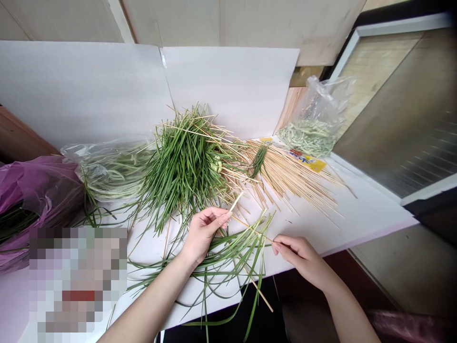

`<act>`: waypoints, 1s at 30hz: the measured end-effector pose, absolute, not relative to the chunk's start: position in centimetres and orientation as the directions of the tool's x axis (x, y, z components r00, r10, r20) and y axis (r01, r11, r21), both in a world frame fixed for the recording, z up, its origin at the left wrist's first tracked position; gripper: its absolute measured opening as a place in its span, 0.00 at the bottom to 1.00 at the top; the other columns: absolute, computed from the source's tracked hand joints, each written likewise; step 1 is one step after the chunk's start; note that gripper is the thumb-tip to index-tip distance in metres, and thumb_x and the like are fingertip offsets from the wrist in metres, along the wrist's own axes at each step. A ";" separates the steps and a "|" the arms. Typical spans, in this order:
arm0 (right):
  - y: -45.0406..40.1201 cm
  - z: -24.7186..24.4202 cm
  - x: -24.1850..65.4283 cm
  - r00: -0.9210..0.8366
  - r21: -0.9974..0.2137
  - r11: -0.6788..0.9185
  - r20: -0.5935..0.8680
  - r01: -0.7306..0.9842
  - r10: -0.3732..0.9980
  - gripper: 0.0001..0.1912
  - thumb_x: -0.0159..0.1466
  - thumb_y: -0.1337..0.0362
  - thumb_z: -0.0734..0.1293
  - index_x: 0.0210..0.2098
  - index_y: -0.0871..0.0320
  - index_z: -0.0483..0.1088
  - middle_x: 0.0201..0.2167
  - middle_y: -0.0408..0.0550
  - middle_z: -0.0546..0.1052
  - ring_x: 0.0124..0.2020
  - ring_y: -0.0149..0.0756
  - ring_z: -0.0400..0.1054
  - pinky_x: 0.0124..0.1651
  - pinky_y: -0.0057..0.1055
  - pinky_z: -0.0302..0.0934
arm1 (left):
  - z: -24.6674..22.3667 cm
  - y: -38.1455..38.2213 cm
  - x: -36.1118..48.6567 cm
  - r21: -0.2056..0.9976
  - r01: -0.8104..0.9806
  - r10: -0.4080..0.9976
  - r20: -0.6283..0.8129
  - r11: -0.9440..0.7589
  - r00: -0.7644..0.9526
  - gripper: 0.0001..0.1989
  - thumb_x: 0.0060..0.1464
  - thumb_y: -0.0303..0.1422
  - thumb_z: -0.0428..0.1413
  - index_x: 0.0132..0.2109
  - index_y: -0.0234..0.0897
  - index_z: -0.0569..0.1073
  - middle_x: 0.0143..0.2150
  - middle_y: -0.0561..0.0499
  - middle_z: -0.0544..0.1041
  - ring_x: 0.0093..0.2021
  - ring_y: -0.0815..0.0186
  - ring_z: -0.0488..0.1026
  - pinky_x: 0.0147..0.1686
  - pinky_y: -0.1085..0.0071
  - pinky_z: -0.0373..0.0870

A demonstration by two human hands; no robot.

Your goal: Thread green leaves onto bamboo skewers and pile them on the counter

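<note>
Head view: before leaf heap (189, 166), pinched strip (236, 201) in left fingers (222, 219), stick (242, 222) in right fingers (285, 241); probably threading, next needed steadiness.

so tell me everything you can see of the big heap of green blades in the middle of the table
The heap of green blades is a bushy mound of long, thin, grass-like leaves, mostly deep green, on the white table before a white board. Many droop forward, some straying sideways. Thin pale sticks lie across its top. A clear bag sits at its left; the left hand is just in front, contact unclear.
</note>
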State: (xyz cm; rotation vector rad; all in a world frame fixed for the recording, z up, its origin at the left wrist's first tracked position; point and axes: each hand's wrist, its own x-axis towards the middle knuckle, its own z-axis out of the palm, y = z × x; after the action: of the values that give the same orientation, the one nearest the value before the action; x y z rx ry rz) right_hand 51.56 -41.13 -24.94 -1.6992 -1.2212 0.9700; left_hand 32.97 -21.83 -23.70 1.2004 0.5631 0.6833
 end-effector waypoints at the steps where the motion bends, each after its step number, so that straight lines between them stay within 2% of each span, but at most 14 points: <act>1: -41.1 -25.0 51.6 0.236 -0.919 -0.200 -0.123 0.340 0.964 0.22 0.71 0.48 0.58 0.29 0.57 0.64 0.23 0.38 0.52 0.24 0.31 0.45 0.26 0.29 0.41 | -23.7 -21.8 33.0 0.961 -0.182 0.740 -0.032 0.207 0.672 0.08 0.50 0.35 0.67 0.35 0.35 0.80 0.26 0.53 0.75 0.28 0.72 0.68 0.29 0.76 0.63; 13: -41.1 -25.3 51.4 0.247 -0.916 -0.199 -0.115 0.348 0.962 0.23 0.71 0.47 0.57 0.29 0.57 0.65 0.22 0.38 0.53 0.23 0.31 0.44 0.26 0.29 0.41 | -23.8 -22.0 33.0 0.958 -0.153 0.732 -0.078 0.243 0.676 0.11 0.48 0.38 0.68 0.34 0.34 0.80 0.25 0.53 0.73 0.26 0.72 0.67 0.25 0.76 0.63; 24: -41.1 -24.6 51.3 0.240 -0.915 -0.200 -0.118 0.351 0.964 0.20 0.72 0.51 0.57 0.30 0.57 0.65 0.23 0.37 0.51 0.24 0.31 0.44 0.28 0.29 0.41 | -23.6 -22.1 33.1 0.942 -0.167 0.725 -0.102 0.290 0.681 0.13 0.49 0.39 0.67 0.33 0.33 0.78 0.26 0.53 0.75 0.25 0.73 0.66 0.27 0.76 0.64; 30: -41.0 -25.2 51.1 0.253 -0.900 -0.175 -0.074 0.400 0.965 0.18 0.73 0.54 0.57 0.31 0.57 0.66 0.23 0.39 0.57 0.25 0.32 0.48 0.28 0.29 0.44 | -23.5 -22.2 33.2 0.941 -0.149 0.709 -0.118 0.303 0.695 0.13 0.48 0.39 0.67 0.32 0.33 0.77 0.27 0.52 0.76 0.25 0.73 0.67 0.27 0.76 0.64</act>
State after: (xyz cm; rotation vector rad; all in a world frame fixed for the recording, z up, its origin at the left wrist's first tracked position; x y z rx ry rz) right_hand 51.13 -41.03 -25.16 -1.7220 -1.2647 0.8853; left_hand 33.21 -22.22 -23.50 1.1289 0.5876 0.6139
